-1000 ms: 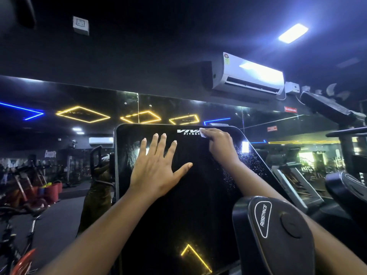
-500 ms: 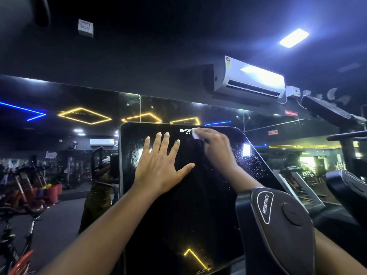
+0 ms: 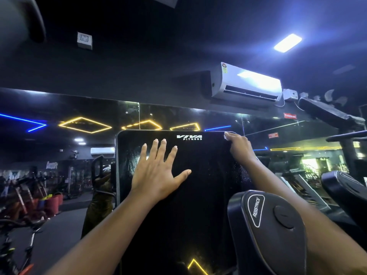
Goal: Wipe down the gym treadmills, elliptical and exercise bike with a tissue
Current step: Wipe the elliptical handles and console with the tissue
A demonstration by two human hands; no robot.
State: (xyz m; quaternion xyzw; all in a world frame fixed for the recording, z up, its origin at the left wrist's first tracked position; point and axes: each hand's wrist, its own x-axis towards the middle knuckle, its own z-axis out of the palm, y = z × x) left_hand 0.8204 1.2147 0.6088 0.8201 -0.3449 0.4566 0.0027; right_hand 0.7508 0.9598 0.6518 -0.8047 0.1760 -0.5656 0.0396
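Note:
A tall black glossy screen [image 3: 200,195] marked VIVA FITNESS fills the middle of the view. My left hand [image 3: 156,173] lies flat on its upper left part, fingers spread and straight. My right hand [image 3: 241,148] is at the screen's top right corner, fingers curled round a small white tissue [image 3: 226,135] that shows just past the fingertips and touches the corner. Fine specks of dust or droplets show on the screen's right edge below my right wrist.
A black handle housing marked RESISTANCE [image 3: 266,229] stands close at lower right, over my right forearm. Other machines [image 3: 341,187] stand to the right, bikes [image 3: 23,205] to the left. A mirror wall [image 3: 79,151] lies behind, an air conditioner [image 3: 246,84] above.
My right hand with the tissue has slid right along the screen's top edge, from over the logo to the top right corner. My left hand has stayed flat in place.

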